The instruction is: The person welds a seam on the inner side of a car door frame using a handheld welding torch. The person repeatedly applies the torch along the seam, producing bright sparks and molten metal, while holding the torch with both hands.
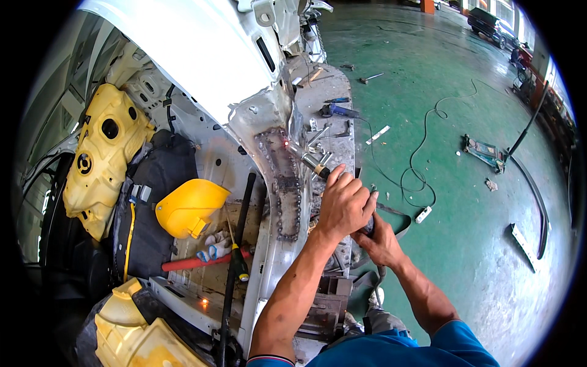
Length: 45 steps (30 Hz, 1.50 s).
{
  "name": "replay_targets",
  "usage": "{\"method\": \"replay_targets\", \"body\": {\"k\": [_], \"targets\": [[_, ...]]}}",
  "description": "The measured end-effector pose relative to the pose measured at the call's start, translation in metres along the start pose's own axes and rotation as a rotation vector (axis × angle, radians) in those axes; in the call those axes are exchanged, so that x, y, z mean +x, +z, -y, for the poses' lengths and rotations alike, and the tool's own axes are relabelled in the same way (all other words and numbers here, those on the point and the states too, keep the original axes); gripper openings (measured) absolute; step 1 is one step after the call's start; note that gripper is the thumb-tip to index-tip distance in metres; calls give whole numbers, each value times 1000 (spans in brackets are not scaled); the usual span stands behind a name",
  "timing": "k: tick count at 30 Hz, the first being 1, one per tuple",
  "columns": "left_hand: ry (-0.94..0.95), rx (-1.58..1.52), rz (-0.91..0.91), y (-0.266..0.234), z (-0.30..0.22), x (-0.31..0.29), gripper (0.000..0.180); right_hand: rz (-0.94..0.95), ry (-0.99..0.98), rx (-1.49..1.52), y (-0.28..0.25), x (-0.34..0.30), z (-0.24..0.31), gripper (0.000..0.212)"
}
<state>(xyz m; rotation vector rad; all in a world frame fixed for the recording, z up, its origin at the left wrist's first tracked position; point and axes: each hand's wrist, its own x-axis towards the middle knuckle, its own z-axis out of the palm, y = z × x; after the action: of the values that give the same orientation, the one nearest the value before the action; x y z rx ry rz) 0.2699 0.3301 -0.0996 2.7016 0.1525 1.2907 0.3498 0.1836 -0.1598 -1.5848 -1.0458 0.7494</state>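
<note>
My left hand (347,205) is wrapped round the handle of a welding torch (306,158), close behind its brass-coloured collar. Lower on the same torch, my right hand (380,240) grips the dark rear of the handle, where a cable hangs down. The torch tip glows red against the upper corner of a bare metal patch (287,211) on the white car body (177,49). Dark weld spots line the edges of this long patch. Fingertips of both hands are partly hidden behind the handle.
Left, inside the body, lie a yellow face shield (191,208), a screwdriver (238,260), a black bar (229,293) and yellow moulded foam (104,159). Right, a workbench (333,85) carries a blue angle grinder (339,111). A power strip (423,214) and floor jack (486,153) rest on green floor.
</note>
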Motion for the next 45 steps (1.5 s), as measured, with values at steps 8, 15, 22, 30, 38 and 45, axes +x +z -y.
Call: {"method": "replay_targets", "body": {"k": [8, 15, 22, 30, 38, 45], "targets": [[-10, 7, -29, 0, 0, 0, 26, -36, -47, -59, 3, 0, -5, 55], [17, 11, -4, 1, -3, -4, 28, 4, -28, 11, 0, -5, 4, 51], [-3, -2, 5, 4, -3, -6, 29, 1, 2, -8, 1, -6, 2, 50], [-8, 5, 24, -3, -2, 0, 29, -3, 1, -11, 2, -2, -1, 51], [2, 9, 7, -3, 0, 0, 29, -8, 5, -29, 4, 0, -3, 50], [11, 19, 15, -3, -1, -1, 28, -4, 2, -24, 2, -2, -4, 52]]}}
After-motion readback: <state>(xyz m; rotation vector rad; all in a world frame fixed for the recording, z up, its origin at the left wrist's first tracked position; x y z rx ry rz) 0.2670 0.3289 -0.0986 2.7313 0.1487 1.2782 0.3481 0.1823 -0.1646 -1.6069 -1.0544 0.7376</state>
